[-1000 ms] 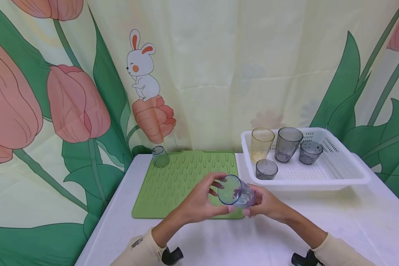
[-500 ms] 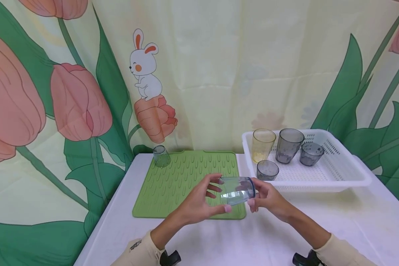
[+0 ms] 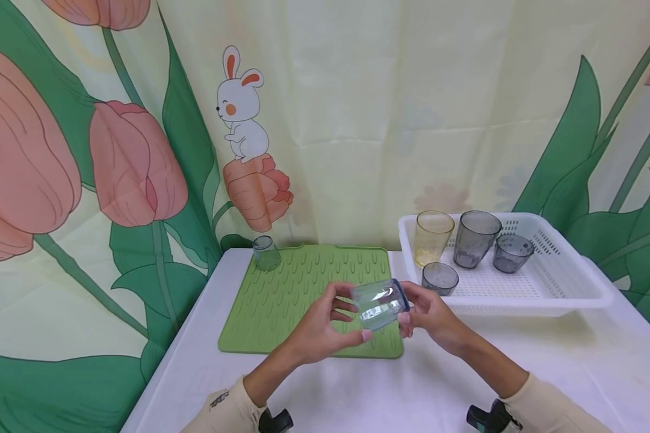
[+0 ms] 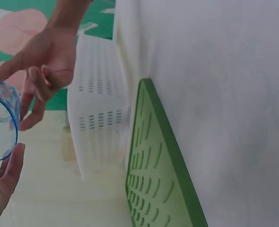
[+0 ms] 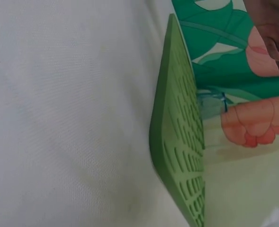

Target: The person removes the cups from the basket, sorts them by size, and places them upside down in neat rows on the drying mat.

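I see the blue-rimmed glass (image 3: pixel 380 304) tilted btwn both hands, in front of the R part of the green mat (image 3: pixel 260 316). R hand (image 3: pixel 439 319) pinches its rim end; L hand (image 3: pixel 321 329) has fingers curved round the other end, but exact fingertip contact is hard to make out. L wrist cam cuts the glass off at the edge; R wrist cam gets both hands only partly, so no grip info there. White basket (image 3: pixel 579 302) holds an amber glass (image 3: pixel 433 239), tall grey glass (image 3: pixel 476 239) & 2 small grey cups (image 3: pixel 512 254), the nearer one's lower part hidden by the wall. Small glass (image 3: pixel 266 255) at mat's far L corner: mouth up/down, can't tell.
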A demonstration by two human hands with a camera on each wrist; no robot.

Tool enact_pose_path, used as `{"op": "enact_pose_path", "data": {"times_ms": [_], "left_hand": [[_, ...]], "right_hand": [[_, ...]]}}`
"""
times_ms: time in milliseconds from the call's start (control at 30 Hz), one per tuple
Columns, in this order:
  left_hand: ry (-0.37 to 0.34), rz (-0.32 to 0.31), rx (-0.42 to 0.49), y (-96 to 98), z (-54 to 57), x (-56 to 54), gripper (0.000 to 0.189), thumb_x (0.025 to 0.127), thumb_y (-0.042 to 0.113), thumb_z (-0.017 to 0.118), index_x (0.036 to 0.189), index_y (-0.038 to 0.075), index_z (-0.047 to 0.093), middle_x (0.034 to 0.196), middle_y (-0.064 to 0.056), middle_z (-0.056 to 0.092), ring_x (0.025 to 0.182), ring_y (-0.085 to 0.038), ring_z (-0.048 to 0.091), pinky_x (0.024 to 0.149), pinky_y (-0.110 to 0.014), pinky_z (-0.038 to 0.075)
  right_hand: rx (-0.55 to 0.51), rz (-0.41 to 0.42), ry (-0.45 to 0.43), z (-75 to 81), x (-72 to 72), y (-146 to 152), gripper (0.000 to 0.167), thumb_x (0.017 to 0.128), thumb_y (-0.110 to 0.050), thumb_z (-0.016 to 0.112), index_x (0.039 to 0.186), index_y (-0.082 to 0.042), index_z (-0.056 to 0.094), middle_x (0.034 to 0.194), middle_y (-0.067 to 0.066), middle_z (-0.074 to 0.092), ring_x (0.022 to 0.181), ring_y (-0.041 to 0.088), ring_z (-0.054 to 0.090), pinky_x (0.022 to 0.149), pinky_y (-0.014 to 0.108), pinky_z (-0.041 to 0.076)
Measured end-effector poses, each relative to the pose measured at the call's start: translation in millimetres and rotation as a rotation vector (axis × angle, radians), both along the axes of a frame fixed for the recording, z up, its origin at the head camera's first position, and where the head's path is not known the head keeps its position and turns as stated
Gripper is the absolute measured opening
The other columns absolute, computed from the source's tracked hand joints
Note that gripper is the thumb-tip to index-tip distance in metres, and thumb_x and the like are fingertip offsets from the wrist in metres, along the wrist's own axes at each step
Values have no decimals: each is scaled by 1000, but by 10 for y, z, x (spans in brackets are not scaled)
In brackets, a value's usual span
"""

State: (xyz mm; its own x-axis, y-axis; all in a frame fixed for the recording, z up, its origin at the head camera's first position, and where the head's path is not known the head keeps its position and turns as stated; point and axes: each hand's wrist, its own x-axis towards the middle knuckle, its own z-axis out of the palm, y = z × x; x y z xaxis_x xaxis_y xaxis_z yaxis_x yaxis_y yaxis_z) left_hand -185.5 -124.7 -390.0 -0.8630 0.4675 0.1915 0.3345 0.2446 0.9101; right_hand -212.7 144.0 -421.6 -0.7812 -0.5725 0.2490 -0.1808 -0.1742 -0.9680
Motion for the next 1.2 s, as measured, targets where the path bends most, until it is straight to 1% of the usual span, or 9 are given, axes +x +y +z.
{"op": "enact_pose_path", "data": {"times_ms": [267, 400, 500, 633, 733, 833, 933, 1067, 1200], "left_hand": [[-36, 17, 53, -88, -48, -2, 74, 84, 24, 81, 143, 16, 39, 133, -6, 53, 112, -19, 61, 97, -28, 53], [-47, 21, 58, -140, -67, -2, 75, 86, 24, 80, 146, 16, 37, 136, -6, 54, 116, -22, 61, 100, -31, 53], [-38, 41, 19, -191, -91, 7, 77, 86, 29, 80, 149, 19, 35, 138, -5, 54, 119, -23, 60, 101, -36, 52], [-17, 86, -54, -274, -148, 27, 81, 86, 34, 80, 152, 21, 35, 139, -3, 54, 125, -24, 57, 103, -42, 49], [-10, 128, -105, -355, -210, 37, 83, 86, 38, 80, 153, 19, 35, 139, -3, 55, 128, -26, 55, 104, -47, 47], [-4, 170, -153, -461, -291, 28, 83, 86, 41, 79, 152, 15, 37, 139, -3, 55, 128, -28, 55, 104, -52, 46], [-15, 195, -176, -584, -360, 8, 82, 86, 42, 79, 151, 12, 39, 138, -4, 56, 127, -32, 54, 104, -56, 44], [-33, 220, -212, -767, -434, -17, 81, 85, 42, 79, 150, 12, 42, 139, -8, 56, 127, -36, 55, 103, -57, 44], [-47, 278, -260, -954, -501, -37, 76, 85, 41, 80, 147, 13, 46, 137, -12, 57, 123, -33, 57, 100, -54, 48]], "right_hand": [[-40, 3, -10, 13, -34, -141, 44, 97, -12, 63, 139, -13, 51, 122, 2, 61, 69, 8, 63, 64, 25, 55], [-67, 14, -14, 47, -60, -214, 42, 98, -14, 62, 138, -13, 50, 119, 1, 61, 71, 7, 64, 66, 25, 56], [-64, 11, -4, 70, -94, -273, 41, 98, -12, 60, 138, -11, 49, 115, 0, 61, 71, 8, 63, 65, 25, 56], [-14, -23, 22, 89, -155, -342, 41, 97, -9, 60, 137, -10, 51, 110, 1, 63, 69, 12, 66, 62, 28, 56], [20, -50, 25, 101, -200, -386, 41, 95, -9, 61, 135, -10, 52, 111, 0, 64, 68, 15, 68, 61, 30, 56], [38, -72, 18, 120, -249, -436, 45, 94, -8, 64, 136, -5, 50, 117, -2, 63, 68, 15, 69, 61, 31, 57], [56, -94, 6, 149, -300, -490, 51, 92, -7, 66, 139, 1, 47, 122, -5, 63, 67, 15, 70, 61, 31, 58], [99, -124, -6, 190, -368, -567, 57, 90, -9, 69, 141, 1, 45, 125, -6, 63, 67, 16, 70, 61, 33, 58], [139, -151, -17, 203, -439, -661, 57, 90, -12, 71, 141, -2, 47, 124, 0, 62, 66, 16, 69, 61, 35, 58]]}}
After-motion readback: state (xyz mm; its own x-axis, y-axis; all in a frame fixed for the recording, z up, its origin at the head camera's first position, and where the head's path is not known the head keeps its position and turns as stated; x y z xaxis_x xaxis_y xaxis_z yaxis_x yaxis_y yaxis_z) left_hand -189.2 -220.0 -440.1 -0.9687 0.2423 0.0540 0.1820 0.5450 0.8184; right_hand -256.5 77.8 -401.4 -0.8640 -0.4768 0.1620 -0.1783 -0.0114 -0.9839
